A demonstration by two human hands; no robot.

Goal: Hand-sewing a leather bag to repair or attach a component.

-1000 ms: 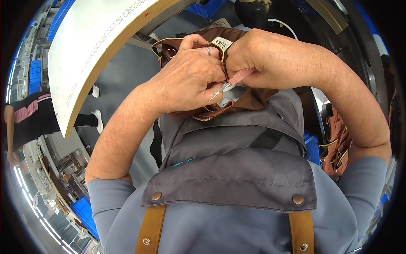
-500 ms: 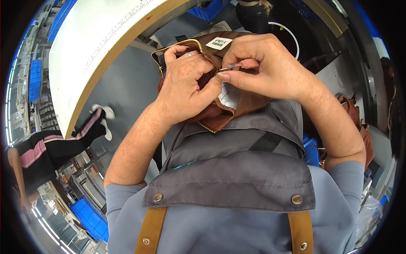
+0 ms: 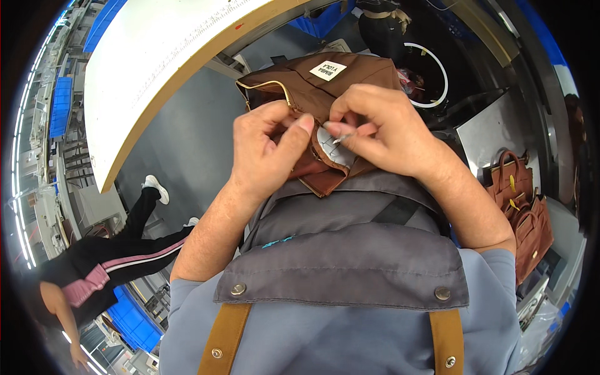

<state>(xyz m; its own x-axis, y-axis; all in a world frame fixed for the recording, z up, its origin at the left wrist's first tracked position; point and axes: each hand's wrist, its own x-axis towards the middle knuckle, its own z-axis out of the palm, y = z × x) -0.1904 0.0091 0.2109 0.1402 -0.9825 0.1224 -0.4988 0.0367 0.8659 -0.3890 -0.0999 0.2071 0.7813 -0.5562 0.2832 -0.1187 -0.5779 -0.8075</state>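
Across my lap lies a brown fabric bag (image 3: pixel 369 69) with its mouth toward me, a gold zip along one edge and a white label on the cloth. My left hand (image 3: pixel 265 147) pinches the bag's edge between thumb and fingers. In my right hand (image 3: pixel 390 131) is a small pointed metal tool (image 3: pixel 342 138) with a reddish handle, partly hidden by the fingers. Its tip lies over a white patch (image 3: pixel 329 150) with dark lines, framed by the bag's brown edge. A reddish-brown flap (image 3: pixel 324 181) hangs below the patch.
A curved white tabletop (image 3: pixel 156 56) with a wooden edge stands at the upper left. A person in black and pink (image 3: pixel 87 275) is at the lower left. Reddish-brown handbags (image 3: pixel 528 231) are at the right. A white ring (image 3: pixel 446 78) and another person (image 3: pixel 381 31) are beyond the bag.
My hands have moved slightly down and apart, showing more of the bag. The tool's tip has come down from the bag's edge to over the white patch. The person at left has shifted.
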